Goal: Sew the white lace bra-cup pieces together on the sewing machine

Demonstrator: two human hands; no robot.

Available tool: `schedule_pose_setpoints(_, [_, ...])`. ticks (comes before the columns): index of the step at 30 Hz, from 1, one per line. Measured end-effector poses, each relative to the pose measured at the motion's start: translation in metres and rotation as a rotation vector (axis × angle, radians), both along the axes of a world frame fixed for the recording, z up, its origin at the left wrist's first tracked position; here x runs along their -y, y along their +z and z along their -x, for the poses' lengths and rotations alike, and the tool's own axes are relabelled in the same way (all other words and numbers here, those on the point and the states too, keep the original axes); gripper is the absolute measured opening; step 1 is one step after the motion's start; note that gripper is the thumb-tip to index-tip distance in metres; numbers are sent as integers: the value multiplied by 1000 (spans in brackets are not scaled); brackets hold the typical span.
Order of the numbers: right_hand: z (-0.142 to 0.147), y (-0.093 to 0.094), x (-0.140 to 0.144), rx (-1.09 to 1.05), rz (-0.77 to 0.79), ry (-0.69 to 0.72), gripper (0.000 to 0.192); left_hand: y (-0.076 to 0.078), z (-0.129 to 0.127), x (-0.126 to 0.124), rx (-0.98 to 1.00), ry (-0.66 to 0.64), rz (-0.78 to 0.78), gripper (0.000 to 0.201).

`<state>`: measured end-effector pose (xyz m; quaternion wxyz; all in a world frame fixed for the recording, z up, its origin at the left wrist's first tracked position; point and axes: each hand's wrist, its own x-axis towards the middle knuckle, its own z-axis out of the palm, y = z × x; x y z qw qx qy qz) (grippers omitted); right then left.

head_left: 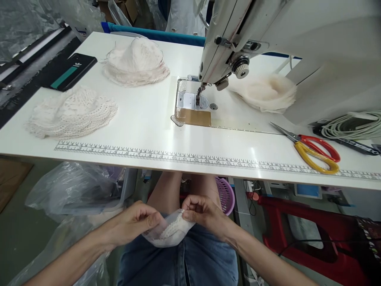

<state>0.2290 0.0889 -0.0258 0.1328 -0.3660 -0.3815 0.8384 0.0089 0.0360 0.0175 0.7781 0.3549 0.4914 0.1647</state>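
Two hands hold a sheer white fabric piece [171,234] above the lap, in front of the counter [143,123].
The left hand [131,224] grips the piece's left side, its thumb on the near face and fingertips showing faintly through the sheer cloth; the right hand [205,216] pinches the upper right edge between thumb and fingers, beside a strip of lacy trim. Denim shorts [208,254] lie just beneath. On the counter, a lace stack [74,115] sits at left near a dark phone [74,71], a pale pink stack [137,63] farther back, and a cream stack [272,93] under the sewing machine [235,43], with scissors [315,155] at right.
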Motion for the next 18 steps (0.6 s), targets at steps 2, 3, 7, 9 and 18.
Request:
schedule_pose_setpoints(2, [1,-1,0,11,-12,-5,36,0,-1,-1,-8,4,-5,47])
schedule_pose_setpoints(3, [1,0,0,18,-16,-3,36,0,-1,-1,-20,-1,-9,44])
schedule_pose_setpoints(7, [4,2,1,29,-41,6,36,-1,-4,-3,-114,-13,15,31])
schedule_pose_setpoints(9, [5,5,1,12,-63,15,34,0,-5,-3,-120,11,33,29])
schedule_pose_setpoints(18, [2,8,4,21,-372,59,29,-3,-4,-6,-155,166,-11,30])
